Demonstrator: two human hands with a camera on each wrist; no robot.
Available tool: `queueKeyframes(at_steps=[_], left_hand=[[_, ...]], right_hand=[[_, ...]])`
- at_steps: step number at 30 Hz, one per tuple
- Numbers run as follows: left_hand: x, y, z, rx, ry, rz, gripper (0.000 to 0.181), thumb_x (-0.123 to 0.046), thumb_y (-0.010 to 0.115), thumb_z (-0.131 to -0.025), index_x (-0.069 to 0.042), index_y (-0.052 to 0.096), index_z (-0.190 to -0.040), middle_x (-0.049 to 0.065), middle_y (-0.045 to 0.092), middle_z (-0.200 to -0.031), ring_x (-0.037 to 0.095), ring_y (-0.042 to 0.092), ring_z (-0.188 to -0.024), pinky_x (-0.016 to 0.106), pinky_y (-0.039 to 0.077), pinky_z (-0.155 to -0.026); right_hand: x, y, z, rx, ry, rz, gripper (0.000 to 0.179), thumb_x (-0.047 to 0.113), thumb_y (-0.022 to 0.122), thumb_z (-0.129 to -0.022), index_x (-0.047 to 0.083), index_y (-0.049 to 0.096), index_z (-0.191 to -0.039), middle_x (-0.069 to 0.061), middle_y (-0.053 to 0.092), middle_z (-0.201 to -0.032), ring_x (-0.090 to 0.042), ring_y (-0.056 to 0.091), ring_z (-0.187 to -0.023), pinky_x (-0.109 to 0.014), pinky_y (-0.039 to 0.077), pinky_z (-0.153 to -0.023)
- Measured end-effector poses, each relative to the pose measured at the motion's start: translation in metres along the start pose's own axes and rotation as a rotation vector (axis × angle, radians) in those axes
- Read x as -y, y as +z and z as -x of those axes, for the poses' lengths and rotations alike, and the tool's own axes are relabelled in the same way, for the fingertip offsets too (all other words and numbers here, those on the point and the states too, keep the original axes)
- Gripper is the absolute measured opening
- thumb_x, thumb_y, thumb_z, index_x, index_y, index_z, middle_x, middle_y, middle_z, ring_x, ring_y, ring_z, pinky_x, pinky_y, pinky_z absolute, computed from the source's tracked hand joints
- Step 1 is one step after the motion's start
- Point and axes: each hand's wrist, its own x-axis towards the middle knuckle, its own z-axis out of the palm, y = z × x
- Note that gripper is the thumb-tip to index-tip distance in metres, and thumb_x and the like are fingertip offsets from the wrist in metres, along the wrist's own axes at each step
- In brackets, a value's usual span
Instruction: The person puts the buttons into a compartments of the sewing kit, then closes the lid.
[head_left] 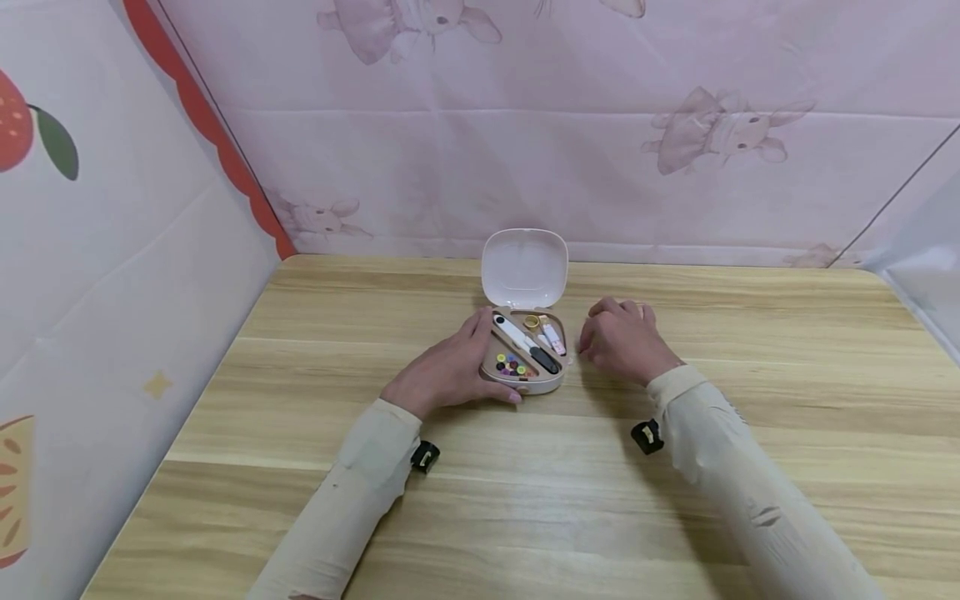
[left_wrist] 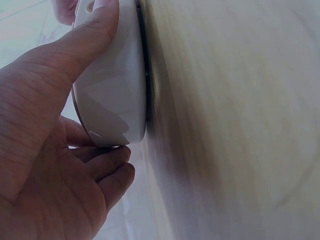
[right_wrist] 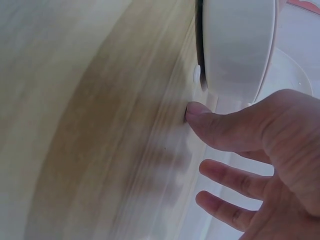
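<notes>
A small sewing box (head_left: 551,385) stands on the table with its white lid (head_left: 525,268) raised. My left hand (head_left: 450,367) holds it from the left, thumb along the front wall and fingers behind. Inside lie a white-and-black seam ripper or similar slim tool (head_left: 517,335), coloured buttons (head_left: 512,367), a gold ring-like thimble (head_left: 532,322) and a small white-and-pink item (head_left: 553,335). To the box's right, my right hand (head_left: 626,342) lowers its thumb (right_wrist: 215,125) to the tabletop. A dark sliver shows at the thumb tip; the index fingertip is hidden. Beside the box lies a small whitish disc (right_wrist: 196,74).
The wooden table (head_left: 487,517) reaches to a pink rabbit-print curtain (head_left: 450,183) behind. A white fruit-print sheet (head_left: 112,292) hangs at the left. Black wrist pieces (head_left: 647,436) hang under both sleeves.
</notes>
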Motion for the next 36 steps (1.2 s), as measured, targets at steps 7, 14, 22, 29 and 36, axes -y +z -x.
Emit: queueKeyframes(at_steps=[7,14,22,29,36], left_hand=[[0.0003,0.0,0.0003,0.009,-0.003,-0.011,0.135,-0.062,0.079,-0.078,-0.01,-0.013,-0.161,0.01,0.005,-0.169,0.022,0.019,-0.151,0.038,0.029,-0.119],[0.0003,0.0007,0.0,0.006,0.002,-0.013,0.135,-0.062,0.079,-0.078,-0.01,-0.013,-0.161,0.01,0.005,-0.169,0.022,0.019,-0.151,0.038,0.029,-0.118],[0.0005,0.0014,0.0005,0.004,-0.001,-0.012,0.135,-0.061,0.08,-0.078,-0.009,-0.012,-0.161,0.009,0.004,-0.169,0.022,0.019,-0.151,0.038,0.029,-0.119],[0.0018,0.0026,0.0001,-0.006,0.007,0.007,0.135,-0.06,0.081,-0.077,-0.012,-0.013,-0.162,0.007,0.008,-0.168,0.02,0.024,-0.149,0.038,0.031,-0.118],[0.0015,0.0027,0.0005,-0.009,0.007,-0.005,0.133,-0.06,0.081,-0.078,-0.011,-0.009,-0.162,0.008,0.011,-0.167,0.02,0.027,-0.148,0.038,0.032,-0.117]], right_hand=[[0.0,0.0006,-0.0008,0.006,-0.007,0.001,0.01,0.006,0.079,-0.082,0.015,0.078,-0.087,-0.02,0.056,-0.135,-0.049,0.045,-0.124,-0.073,0.021,-0.103],[0.0001,0.0014,-0.0001,0.001,-0.011,0.011,0.01,0.005,0.079,-0.082,0.014,0.076,-0.083,-0.02,0.056,-0.135,-0.051,0.045,-0.123,-0.073,0.023,-0.103],[0.0007,0.0035,0.0003,0.005,-0.008,0.021,0.011,0.005,0.078,-0.081,0.015,0.073,-0.08,-0.02,0.055,-0.136,-0.049,0.044,-0.122,-0.072,0.024,-0.101],[0.0015,0.0044,0.0007,0.013,-0.013,0.041,0.01,0.007,0.076,-0.082,0.016,0.072,-0.079,-0.02,0.054,-0.136,-0.049,0.044,-0.122,-0.071,0.025,-0.099],[0.0032,0.0052,0.0001,0.048,-0.014,0.07,0.009,0.006,0.068,-0.086,0.014,0.071,-0.081,-0.02,0.053,-0.139,-0.05,0.042,-0.126,-0.069,0.027,-0.098]])
